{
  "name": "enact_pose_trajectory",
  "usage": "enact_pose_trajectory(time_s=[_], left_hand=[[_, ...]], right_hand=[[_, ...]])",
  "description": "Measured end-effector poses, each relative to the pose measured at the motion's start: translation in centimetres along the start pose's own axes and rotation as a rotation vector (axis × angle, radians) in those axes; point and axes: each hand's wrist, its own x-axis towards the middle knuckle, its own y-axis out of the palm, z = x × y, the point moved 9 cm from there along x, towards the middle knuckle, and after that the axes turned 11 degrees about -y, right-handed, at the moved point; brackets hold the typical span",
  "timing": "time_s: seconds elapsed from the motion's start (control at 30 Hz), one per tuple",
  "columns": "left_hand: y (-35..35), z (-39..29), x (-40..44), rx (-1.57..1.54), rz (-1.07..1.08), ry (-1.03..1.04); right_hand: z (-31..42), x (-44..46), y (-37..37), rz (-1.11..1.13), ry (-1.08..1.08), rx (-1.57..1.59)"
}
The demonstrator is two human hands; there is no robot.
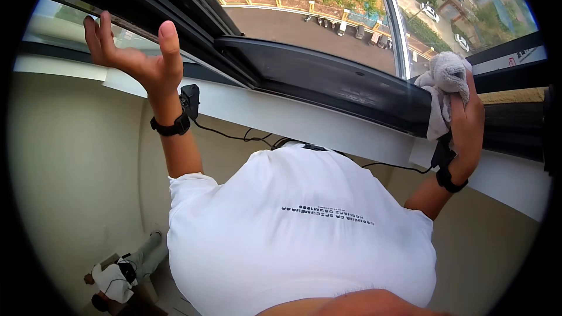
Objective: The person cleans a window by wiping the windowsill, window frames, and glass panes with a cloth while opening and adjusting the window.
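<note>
My right hand (466,118) is wrapped round a bunched grey towel cloth (448,73) at the right end of the dark window frame (328,76). One end of the cloth hangs down over the frame's lower corner. My left hand (137,61) is raised at the left, fingers apart and thumb up, with nothing in it. Its fingertips lie close to the dark window rail (120,17); whether they touch it I cannot tell. A black strap with a small device sits on each wrist.
Below the frame runs a white sill (234,105). Black cables (237,136) run from the wrist devices towards my body. Outside, far below, are a road, parked vehicles and greenery. Another person (126,272) is at the lower left of the room.
</note>
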Motion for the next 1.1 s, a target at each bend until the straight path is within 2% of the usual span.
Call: enact_pose_trajectory(time_s=[0.07,0.2,0.3,0.37,0.4,0.47,0.5,0.57,0.67,0.73,0.8,0.87,0.93,1.0,1.07,1.1], left_hand=[[1.8,1.2,-0.1,-0.138,0.012,-0.069],[2.6,0.2,0.5,-0.122,-0.06,-0.05],[2.7,0.5,0.5,-0.158,-0.075,-0.085],[3.0,0.4,1.1,-0.358,-0.075,-0.105],[3.0,0.0,1.3,-0.375,-0.069,-0.092],[3.2,0.4,1.1,-0.427,-0.059,-0.199],[3.2,-0.1,1.5,-0.461,-0.035,-0.175],[3.3,0.2,1.2,-0.338,-0.009,-0.188],[3.4,1.2,0.6,-0.205,-0.007,-0.186],[3.5,1.6,0.2,-0.272,-0.036,-0.215],[3.8,1.9,-0.1,-0.441,-0.09,-0.263],[3.5,1.2,0.2,-0.43,-0.098,-0.251],[3.6,1.4,-0.2,-0.408,-0.106,-0.264],[3.8,1.1,-0.5,-0.345,-0.112,-0.23],[3.7,1.1,-0.4,-0.384,-0.118,-0.28],[3.7,1.0,-0.4,-0.401,-0.115,-0.269]], right_hand=[[2.1,0.5,-0.2,-0.008,-0.031,-0.086],[3.8,1.0,0.1,-0.012,-0.038,-0.084],[7.2,2.1,2.6,-0.007,-0.12,-0.089],[10.8,2.7,4.5,-0.007,-0.198,-0.134],[12.5,3.2,5.5,0.015,-0.244,-0.116],[15.7,4.2,7.5,0.073,-0.324,-0.085],[17.2,4.6,8.5,0.127,-0.352,-0.089],[20.4,5.6,10.5,0.231,-0.411,-0.102],[24.7,5.8,13.5,0.031,-0.639,-0.103],[26.8,4.9,14.8,-0.04,-0.714,-0.046],[27.1,3.8,15.1,-0.152,-0.827,-0.003],[26.6,1.6,14.7,-0.3,-0.991,0.03],[25.7,-0.8,13.3,-0.226,-1.296,0.326],[23.6,-3.2,13.5,0.026,-1.331,0.474],[21.1,-5.5,14.3,-0.01,-1.288,0.408],[18.9,-6.2,15.8,0.079,-1.243,0.38]])
